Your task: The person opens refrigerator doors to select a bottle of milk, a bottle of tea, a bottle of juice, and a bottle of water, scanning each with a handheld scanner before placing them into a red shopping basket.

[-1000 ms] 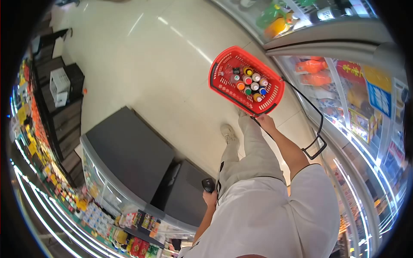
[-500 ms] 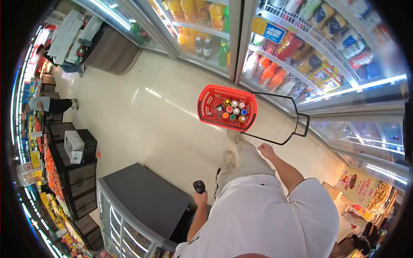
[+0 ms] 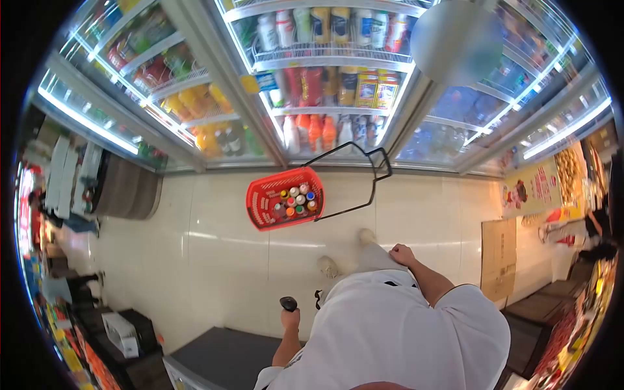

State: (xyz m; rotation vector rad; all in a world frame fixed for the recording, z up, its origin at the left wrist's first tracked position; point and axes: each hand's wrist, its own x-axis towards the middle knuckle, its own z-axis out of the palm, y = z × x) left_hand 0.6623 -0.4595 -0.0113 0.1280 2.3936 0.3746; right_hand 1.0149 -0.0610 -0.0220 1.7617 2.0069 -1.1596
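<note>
My left hand point(image 3: 290, 319) is wrapped round a black handheld device point(image 3: 288, 303), whose rounded top sticks up past the fingers. Curled closed beside my right thigh, my right hand point(image 3: 402, 254) shows nothing in it. A red basket point(image 3: 259, 211) stands on the floor in front of my feet, touched by neither hand. Several bottles with coloured caps point(image 3: 299, 199) stand upright inside it. Its long black handle point(image 3: 375, 188) reaches out to the right, nearer to my right hand than to my left.
Glass-door coolers point(image 3: 331, 117) with drinks line the far side. A dark-topped cabinet point(image 3: 224, 357) is at the lower left, near my left arm. Flattened cardboard point(image 3: 498, 260) lies at the right. Other people are at the far left and right edges.
The view has turned towards the coolers, so the basket appears lower and further left. Both hands stay closed, and the left still holds the black device.
</note>
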